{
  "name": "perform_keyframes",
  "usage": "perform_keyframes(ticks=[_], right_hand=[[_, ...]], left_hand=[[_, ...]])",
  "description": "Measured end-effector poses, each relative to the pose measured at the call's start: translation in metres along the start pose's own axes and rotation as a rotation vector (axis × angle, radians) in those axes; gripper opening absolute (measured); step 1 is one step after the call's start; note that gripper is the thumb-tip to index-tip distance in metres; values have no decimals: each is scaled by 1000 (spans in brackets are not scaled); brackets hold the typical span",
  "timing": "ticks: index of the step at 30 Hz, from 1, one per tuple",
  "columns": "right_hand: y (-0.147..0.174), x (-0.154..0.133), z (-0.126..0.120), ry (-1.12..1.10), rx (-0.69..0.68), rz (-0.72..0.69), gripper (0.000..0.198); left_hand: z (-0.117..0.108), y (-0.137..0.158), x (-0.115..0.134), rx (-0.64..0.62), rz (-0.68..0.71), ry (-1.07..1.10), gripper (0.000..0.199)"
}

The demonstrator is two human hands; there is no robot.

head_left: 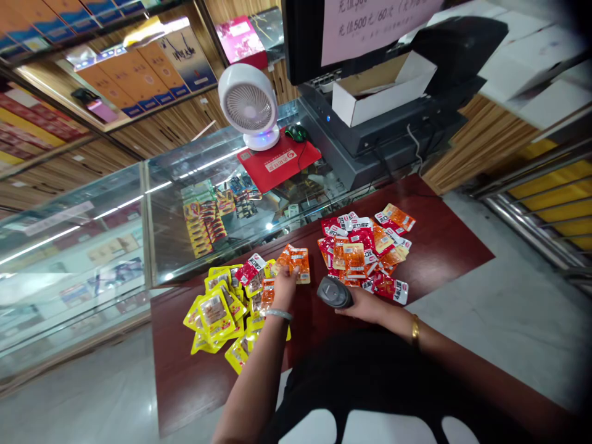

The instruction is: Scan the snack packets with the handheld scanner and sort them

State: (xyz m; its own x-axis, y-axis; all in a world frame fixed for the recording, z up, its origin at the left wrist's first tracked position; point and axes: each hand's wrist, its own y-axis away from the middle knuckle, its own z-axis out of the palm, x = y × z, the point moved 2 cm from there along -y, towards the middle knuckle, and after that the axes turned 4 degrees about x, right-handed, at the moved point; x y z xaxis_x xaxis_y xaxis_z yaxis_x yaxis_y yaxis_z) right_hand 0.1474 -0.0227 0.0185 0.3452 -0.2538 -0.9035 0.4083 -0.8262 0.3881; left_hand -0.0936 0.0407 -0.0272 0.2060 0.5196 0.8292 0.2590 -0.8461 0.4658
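In the head view, my right hand [361, 305] is wrapped round a dark grey barcode scanner [333, 292], its head tilted toward the left side of the brown table. My left hand [285, 288] pinches an orange snack packet [301, 264] just above the table. Under and beside that hand lie a pile of yellow snack packets [215, 313], another orange packet [267, 293] and a red packet [251, 269]. Beyond the scanner, a mixed heap of red and orange packets [355, 256] spreads over the right part of the table.
The brown table [180, 382] adjoins a glass display counter [166, 222]. On the counter stand a white fan [248, 102], a red mat [277, 161] with a mouse [296, 133], and a dark register [361, 148] with a white box [351, 108]. Metal railings [513, 225] are at right.
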Motion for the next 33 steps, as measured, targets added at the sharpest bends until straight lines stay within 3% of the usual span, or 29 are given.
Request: perform_keyframes(ticks=[5,7,9,12,14,16,19,22,25,29,33], right_hand=[[-1,3,2,67,-10,62,51],[-1,4,2,97,-10,75,50],[-2,5,1,107,-6,73,50],[0,8,0,90,-2,55,53],[1,10,0,71,-2,39,53],[2,12,1,60,0,22,54],[3,11,2,38,0,5,58],[2,11,2,39,3,15,58],[2,13,1,43,17,16,56],[1,16,1,4,25,-4,54],[0,14,3,-26,33,1,54]], left_hand=[[49,6,34,-320,42,180,44],[58,6,48,-361,115,136,43],[49,1,54,-253,196,-69,37],[12,-8,49,76,266,-602,35],[-12,-12,40,216,263,-916,43],[-28,-16,32,236,237,-1102,47],[-35,-22,26,175,217,-1204,37],[-32,-26,24,54,188,-1136,24],[-24,-28,17,-67,113,-870,15],[-10,-26,1,-96,83,-456,13],[-4,-22,-7,-64,140,-412,10]])
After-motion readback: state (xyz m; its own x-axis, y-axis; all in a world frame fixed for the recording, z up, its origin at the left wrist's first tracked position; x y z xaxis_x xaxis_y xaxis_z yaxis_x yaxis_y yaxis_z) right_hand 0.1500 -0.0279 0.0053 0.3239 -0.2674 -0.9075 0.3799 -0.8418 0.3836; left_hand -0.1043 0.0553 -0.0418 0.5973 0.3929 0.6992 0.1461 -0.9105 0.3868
